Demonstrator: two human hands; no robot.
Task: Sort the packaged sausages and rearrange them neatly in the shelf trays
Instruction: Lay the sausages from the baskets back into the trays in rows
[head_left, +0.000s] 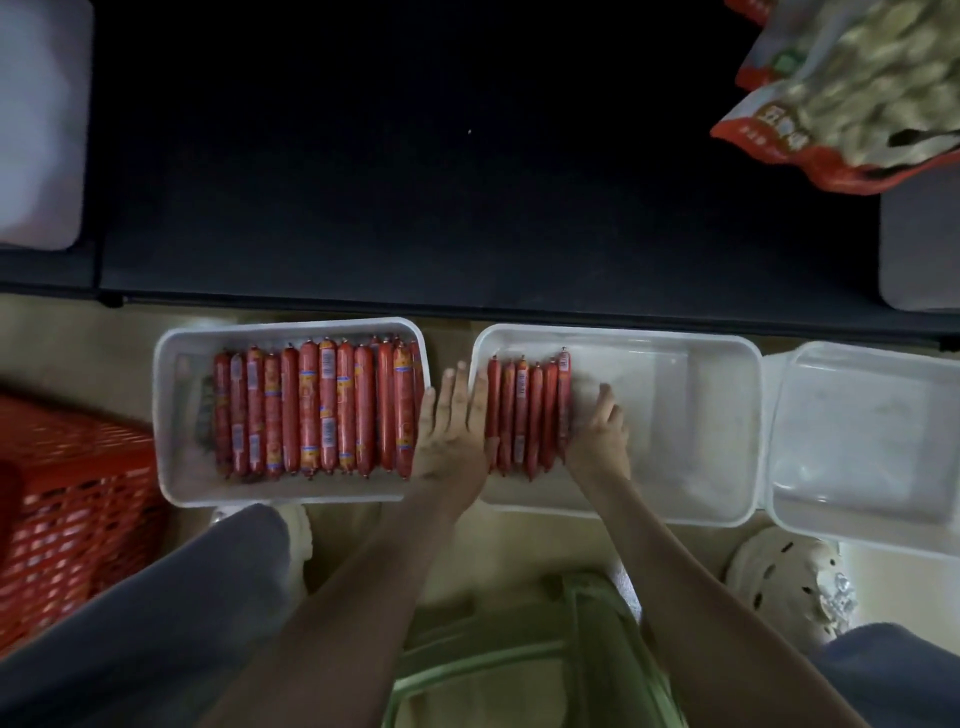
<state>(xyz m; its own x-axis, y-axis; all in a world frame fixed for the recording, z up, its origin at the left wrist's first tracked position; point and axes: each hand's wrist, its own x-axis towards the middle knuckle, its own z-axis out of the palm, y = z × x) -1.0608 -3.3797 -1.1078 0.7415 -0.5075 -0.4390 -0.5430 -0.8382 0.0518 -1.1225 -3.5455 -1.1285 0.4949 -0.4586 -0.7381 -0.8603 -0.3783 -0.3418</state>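
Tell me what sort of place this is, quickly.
Probably a grocery shop aisle, seen at floor level in front of a dark shelf. There are white trays of packaged sausages, a red plastic crate beside them, and sealed snack bags at the upper right.

Lighting: dim, soft, even. Shelf (467, 156) near-black at twelve o'clock. Red crate (67, 493) at nine o'clock smeared; edges bowed.

Head-worn view, straight down, close over floor trays (618, 512)

Red sausages (529, 415) rowed in white trays (675, 512)
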